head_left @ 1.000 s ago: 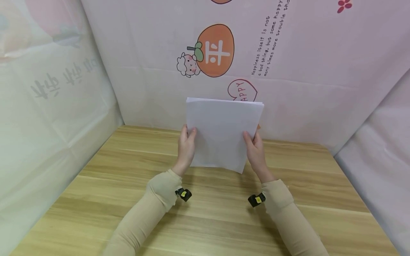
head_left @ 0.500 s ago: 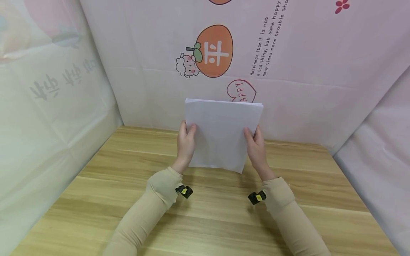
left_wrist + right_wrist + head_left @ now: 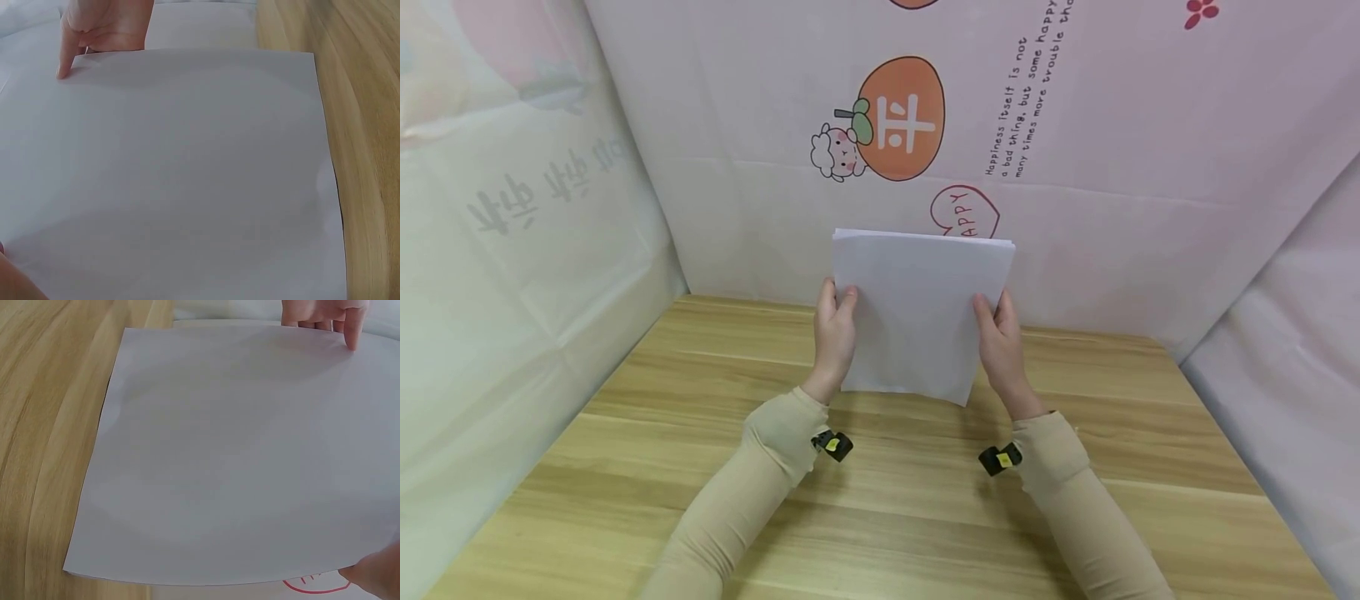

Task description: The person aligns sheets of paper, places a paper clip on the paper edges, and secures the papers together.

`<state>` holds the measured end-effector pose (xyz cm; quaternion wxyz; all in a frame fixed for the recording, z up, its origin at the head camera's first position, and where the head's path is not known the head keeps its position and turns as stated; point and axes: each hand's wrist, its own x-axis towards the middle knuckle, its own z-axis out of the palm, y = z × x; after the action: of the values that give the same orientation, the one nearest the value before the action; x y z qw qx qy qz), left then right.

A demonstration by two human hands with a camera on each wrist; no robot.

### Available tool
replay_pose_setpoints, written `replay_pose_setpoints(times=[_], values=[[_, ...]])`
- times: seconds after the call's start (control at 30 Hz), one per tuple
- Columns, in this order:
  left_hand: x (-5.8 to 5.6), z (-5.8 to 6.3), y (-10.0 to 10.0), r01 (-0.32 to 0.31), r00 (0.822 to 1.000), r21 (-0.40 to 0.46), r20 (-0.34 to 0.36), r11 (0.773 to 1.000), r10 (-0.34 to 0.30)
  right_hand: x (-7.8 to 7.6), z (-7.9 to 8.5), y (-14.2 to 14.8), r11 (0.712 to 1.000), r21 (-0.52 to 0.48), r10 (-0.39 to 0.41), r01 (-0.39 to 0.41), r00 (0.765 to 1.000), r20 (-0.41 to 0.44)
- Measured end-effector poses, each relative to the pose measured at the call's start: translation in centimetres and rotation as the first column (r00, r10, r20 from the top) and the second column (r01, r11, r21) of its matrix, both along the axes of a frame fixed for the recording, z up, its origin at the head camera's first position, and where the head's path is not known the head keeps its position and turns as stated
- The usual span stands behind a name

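A stack of white paper (image 3: 917, 321) stands tilted up over the far part of the table, blank side toward me. My left hand (image 3: 834, 337) grips its left edge, thumb on the front and fingers behind. On the opposite edge my right hand (image 3: 1002, 350) holds it the same way. In the left wrist view the paper (image 3: 187, 169) fills most of the picture, with the right hand (image 3: 109, 25) at its far edge. The right wrist view shows the sheet (image 3: 219, 456) slightly bowed. The fingers behind the stack are mostly hidden.
The wood-grain table (image 3: 895, 517) extends under both forearms. Behind it hangs a pale printed cloth (image 3: 737, 217) with an orange fruit drawing (image 3: 901, 118). More cloth walls the left and right sides. A small black device (image 3: 833, 446) sits at the left wrist, another (image 3: 1000, 458) at the right.
Both hands have slid a little upward along the edges of the paper. The stack itself has stayed almost in the same place.
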<state>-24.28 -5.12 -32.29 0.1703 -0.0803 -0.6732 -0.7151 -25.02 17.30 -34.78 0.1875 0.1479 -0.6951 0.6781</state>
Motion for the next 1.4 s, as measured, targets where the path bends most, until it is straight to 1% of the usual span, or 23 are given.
replay_pose_setpoints(times=[0.1, 0.13, 0.37, 0.5, 0.6, 0.73, 0.83, 1.0, 1.27, 1.4], values=[[0.7, 0.7, 0.1, -0.002, 1.000, 0.004, -0.007, 1.000, 0.002, 0.0, 0.0, -0.1, 1.000, 0.010, -0.009, 0.009, 1.000, -0.001], [0.8, 0.7, 0.2, 0.000, 1.000, 0.009, -0.009, 1.000, 0.000, 0.0, 0.0, -0.1, 1.000, 0.011, -0.011, 0.011, 1.000, -0.002], [0.8, 0.8, 0.2, -0.004, 1.000, 0.017, -0.018, 1.000, 0.004, 0.0, 0.4, -0.2, 1.000, -0.009, -0.018, 0.018, 1.000, -0.014], [-0.3, 0.0, 0.1, -0.003, 0.999, 0.047, -0.032, 0.999, 0.005, 0.1, 0.7, -0.3, 1.000, -0.019, -0.018, 0.018, 0.999, -0.035], [-1.3, -1.0, 0.1, 0.003, 0.999, 0.060, -0.039, 0.998, 0.000, 0.1, 0.6, -0.3, 1.000, -0.013, -0.023, 0.023, 0.999, -0.032], [-1.6, -1.6, 0.2, -0.001, 0.999, 0.048, -0.047, 0.999, 0.003, -0.1, 0.3, -0.1, 1.000, -0.016, -0.019, 0.019, 1.000, -0.010], [-1.6, -1.8, 0.3, -0.015, 0.998, 0.041, -0.060, 0.999, 0.018, -0.2, 0.1, -0.1, 1.000, -0.026, -0.012, 0.011, 1.000, -0.012], [-1.7, -1.6, 0.4, -0.038, 0.996, 0.036, -0.074, 0.999, 0.041, -0.2, 0.2, -0.1, 0.999, -0.035, -0.010, 0.008, 0.999, -0.034], [-1.7, -0.8, 0.2, -0.008, 0.998, 0.053, -0.059, 0.999, 0.011, -0.1, 0.7, -0.2, 0.999, -0.037, -0.031, 0.030, 0.999, -0.031], [-1.8, -0.4, 0.1, -0.003, 0.997, 0.057, -0.077, 0.998, 0.008, -0.1, 1.0, -0.3, 0.999, -0.039, -0.036, 0.034, 0.998, -0.048]])
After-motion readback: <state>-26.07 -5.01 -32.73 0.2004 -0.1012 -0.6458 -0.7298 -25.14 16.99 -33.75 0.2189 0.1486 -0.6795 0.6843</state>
